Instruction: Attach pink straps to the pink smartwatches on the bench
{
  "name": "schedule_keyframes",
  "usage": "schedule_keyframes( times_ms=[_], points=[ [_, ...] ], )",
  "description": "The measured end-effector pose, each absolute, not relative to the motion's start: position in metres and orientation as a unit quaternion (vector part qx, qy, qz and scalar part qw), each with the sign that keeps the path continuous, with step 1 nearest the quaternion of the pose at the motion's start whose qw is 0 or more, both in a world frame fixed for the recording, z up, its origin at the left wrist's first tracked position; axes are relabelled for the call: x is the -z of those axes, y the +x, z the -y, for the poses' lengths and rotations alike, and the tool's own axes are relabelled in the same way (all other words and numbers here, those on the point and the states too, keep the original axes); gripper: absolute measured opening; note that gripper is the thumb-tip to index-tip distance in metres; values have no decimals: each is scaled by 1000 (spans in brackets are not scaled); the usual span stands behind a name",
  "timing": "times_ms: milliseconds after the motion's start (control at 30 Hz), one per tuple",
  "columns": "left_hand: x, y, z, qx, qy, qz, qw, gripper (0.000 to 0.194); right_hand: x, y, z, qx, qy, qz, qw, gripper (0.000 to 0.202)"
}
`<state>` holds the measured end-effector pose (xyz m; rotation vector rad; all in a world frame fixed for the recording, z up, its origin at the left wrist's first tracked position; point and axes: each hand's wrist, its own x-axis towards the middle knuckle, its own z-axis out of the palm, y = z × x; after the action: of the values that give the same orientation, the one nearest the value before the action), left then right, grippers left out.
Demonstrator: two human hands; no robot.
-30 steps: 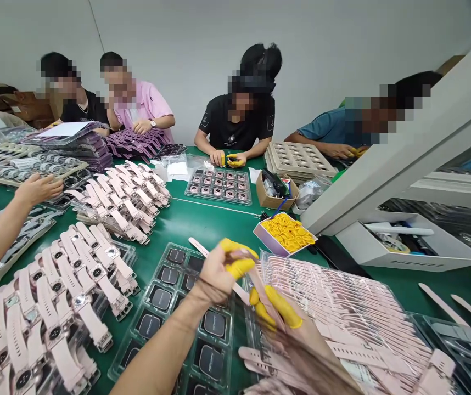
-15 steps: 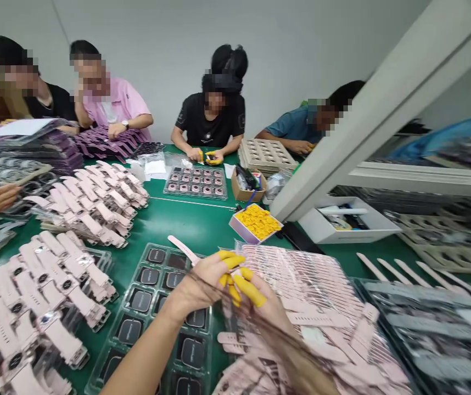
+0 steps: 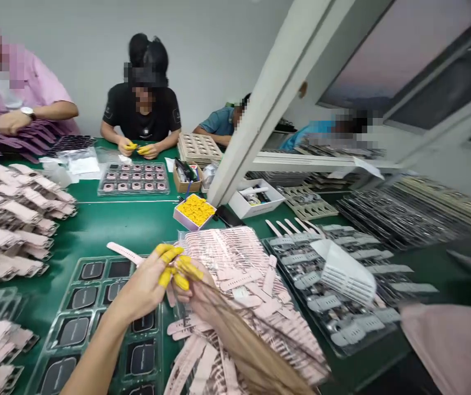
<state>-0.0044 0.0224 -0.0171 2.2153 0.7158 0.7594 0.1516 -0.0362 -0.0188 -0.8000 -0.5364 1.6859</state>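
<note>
My left hand [image 3: 147, 288], with yellow finger cots on its fingertips, is closed around a pink watch strap [image 3: 123, 252] whose free end sticks out to the left. My right hand [image 3: 196, 282], also in yellow cots, pinches at the same spot, its fingertips against those of the left. The part between the fingers is mostly hidden. Under the left forearm lies a clear tray [image 3: 95, 296] of square dark watch faces. Below and right of my hands, pink straps [image 3: 227, 252] are spread in a plastic-covered pile. Dark hair strands hang across my right forearm.
Stacked pink-strapped watches [image 3: 9, 214] stand at left. Ahead are a box of yellow finger cots [image 3: 195, 213], a small brown carton [image 3: 186, 176] and a white box [image 3: 256, 198]. A slanted white post [image 3: 256, 93] rises beyond. Grey-strapped watches [image 3: 326, 302] fill a tray at right. Co-workers sit opposite.
The view has swung to the right, so the table and co-workers appear further left and more of the grey-strap tray shows. Both hands stay together on the pink strap.
</note>
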Motion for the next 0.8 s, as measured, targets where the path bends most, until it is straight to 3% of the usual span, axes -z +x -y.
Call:
schedule_keyframes(
  times_ms=[100,367,633,800],
  points=[
    [23,-10,-25,-274,865,-280,313,46,15,154,33,-717,-344,231,560,38],
    [55,-21,-48,-257,929,-249,91,37,12,166,27,-757,-361,257,481,35],
    [48,-34,-51,-211,932,-243,166,45,4,170,30,-750,-364,281,475,15],
    [45,-33,-52,-188,930,-262,178,46,7,174,26,-803,-292,234,464,20]
  ],
)
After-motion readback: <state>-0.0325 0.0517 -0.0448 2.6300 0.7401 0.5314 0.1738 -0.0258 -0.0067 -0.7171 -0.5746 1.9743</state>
